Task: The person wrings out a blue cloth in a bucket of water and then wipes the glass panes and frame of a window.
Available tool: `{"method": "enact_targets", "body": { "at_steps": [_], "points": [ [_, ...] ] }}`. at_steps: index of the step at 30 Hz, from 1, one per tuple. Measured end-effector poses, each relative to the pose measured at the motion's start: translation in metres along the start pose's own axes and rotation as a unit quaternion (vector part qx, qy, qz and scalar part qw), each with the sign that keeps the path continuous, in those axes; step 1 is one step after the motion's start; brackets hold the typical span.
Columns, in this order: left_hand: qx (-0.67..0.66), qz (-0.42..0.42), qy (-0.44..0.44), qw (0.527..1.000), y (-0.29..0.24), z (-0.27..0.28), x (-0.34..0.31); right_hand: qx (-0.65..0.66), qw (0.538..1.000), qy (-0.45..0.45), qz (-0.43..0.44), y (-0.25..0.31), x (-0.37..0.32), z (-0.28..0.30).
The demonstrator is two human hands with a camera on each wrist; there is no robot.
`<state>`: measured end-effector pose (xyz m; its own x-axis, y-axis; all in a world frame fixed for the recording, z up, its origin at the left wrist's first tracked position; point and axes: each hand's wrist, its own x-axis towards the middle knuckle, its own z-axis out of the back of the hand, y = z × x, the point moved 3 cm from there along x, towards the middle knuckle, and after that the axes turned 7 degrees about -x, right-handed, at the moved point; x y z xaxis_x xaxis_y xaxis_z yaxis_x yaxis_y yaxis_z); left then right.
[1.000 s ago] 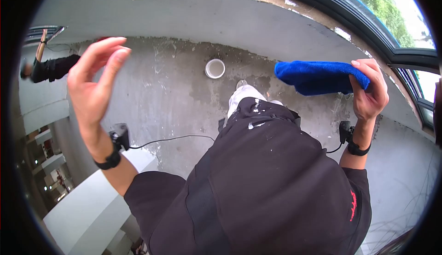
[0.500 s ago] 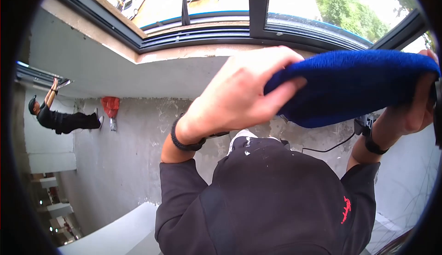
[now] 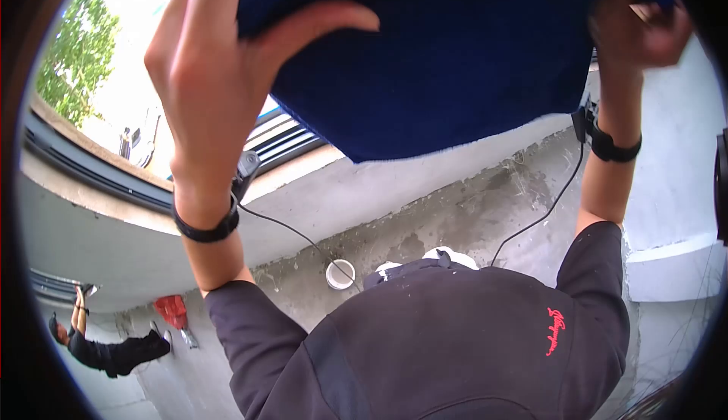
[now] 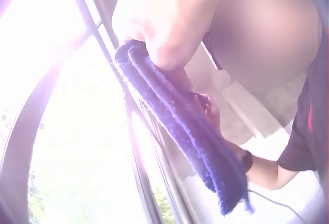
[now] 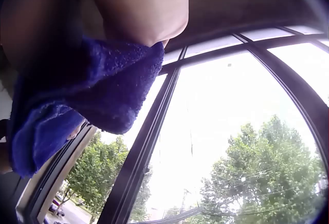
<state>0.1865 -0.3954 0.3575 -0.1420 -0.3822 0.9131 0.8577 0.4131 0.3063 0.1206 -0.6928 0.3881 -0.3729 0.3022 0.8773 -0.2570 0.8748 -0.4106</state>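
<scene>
"Blue cloth (image 3: 440,64), that's what I see first. Where is it exactly?"

"Up in front of the wearer, stretched between the two hands, high over the floor and near the window (image 5: 221,126). From the left wrist you can see its thick edges lying together in layers."

"And the left hand (image 3: 216,79)?"

"Holding the cloth by one end. The thumb lies across the near face; the other fingers go up at the edge, partly out of sight."

"The right hand (image 3: 641,33)?"

"Gripping the opposite end. It's blurred from the head, so I can't tell how each finger lies, but the cloth is bunched in it."

"What's on the arms?"

"A dark band (image 3: 205,227) round the left wrist and another (image 3: 613,147) round the right, each with a small device beside it and a thin cable running down towards the body. The shirt (image 3: 455,344) is dark, with red lettering on it."

"Below that?"

"A white bucket (image 3: 341,274) on the stained grey floor (image 3: 523,185), near the foot of the wall. Further off, a red bag (image 3: 171,310), and beside it another person (image 3: 117,353) in dark clothes and a cap, both arms raised to a window frame (image 3: 57,287)."

"And outside?"

"Green trees (image 5: 262,167) and bright light."
</scene>
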Motion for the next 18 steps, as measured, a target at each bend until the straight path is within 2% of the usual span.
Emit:
{"method": "enact_targets", "body": {
  "at_steps": [1,3,4,5,7,9,10,11,13,14,15,16,17,18],
  "points": [
    [-0.004,-0.004,-0.006,1.000,0.004,-0.005,0.004,-0.027,0.999,-0.004,0.030,-0.003,-0.001,-0.004],
    [0.036,0.022,0.072,0.996,0.015,-0.023,0.013,-0.067,0.995,-0.004,0.068,-0.009,-0.008,-0.018],
    [0.004,-0.001,0.054,0.999,0.024,-0.032,0.016,-0.059,0.998,0.018,0.021,-0.012,-0.012,-0.026],
    [0.026,0.028,0.069,0.997,0.031,-0.038,0.018,-0.096,0.993,0.010,0.071,-0.021,-0.017,-0.032],
    [0.075,0.070,0.069,0.992,0.045,-0.050,0.024,-0.119,0.991,-0.024,0.055,-0.029,-0.026,-0.051],
    [0.043,0.163,0.057,0.984,0.072,-0.069,0.017,-0.138,0.990,0.030,-0.020,-0.029,-0.030,-0.063],
    [-0.001,0.239,0.073,0.968,0.081,-0.081,0.018,-0.143,0.988,0.043,-0.030,-0.034,-0.036,-0.068],
    [-0.088,0.367,0.090,0.922,0.089,-0.093,0.012,-0.146,0.987,0.058,-0.040,-0.043,-0.043,-0.077],
    [-0.231,0.480,0.009,0.846,0.104,-0.118,0.002,-0.120,0.991,0.052,-0.033,-0.063,-0.062,-0.095],
    [-0.301,0.487,-0.048,0.819,0.115,-0.132,-0.001,0.063,0.963,0.126,-0.228,-0.084,-0.077,-0.109],
    [-0.368,0.490,-0.106,0.783,0.117,-0.142,0.001,0.242,0.861,0.191,-0.405,-0.095,-0.088,-0.122],
    [-0.391,0.479,-0.176,0.766,0.118,-0.152,0.003,0.251,0.813,0.221,-0.477,-0.105,-0.094,-0.128],
    [-0.387,0.479,-0.176,0.768,0.118,-0.164,0.004,0.259,0.757,0.248,-0.546,-0.113,-0.102,-0.135],
    [-0.360,0.439,-0.237,0.789,0.114,-0.166,0.008,0.305,0.717,0.198,-0.595,-0.115,-0.107,-0.147]
  ]
}}
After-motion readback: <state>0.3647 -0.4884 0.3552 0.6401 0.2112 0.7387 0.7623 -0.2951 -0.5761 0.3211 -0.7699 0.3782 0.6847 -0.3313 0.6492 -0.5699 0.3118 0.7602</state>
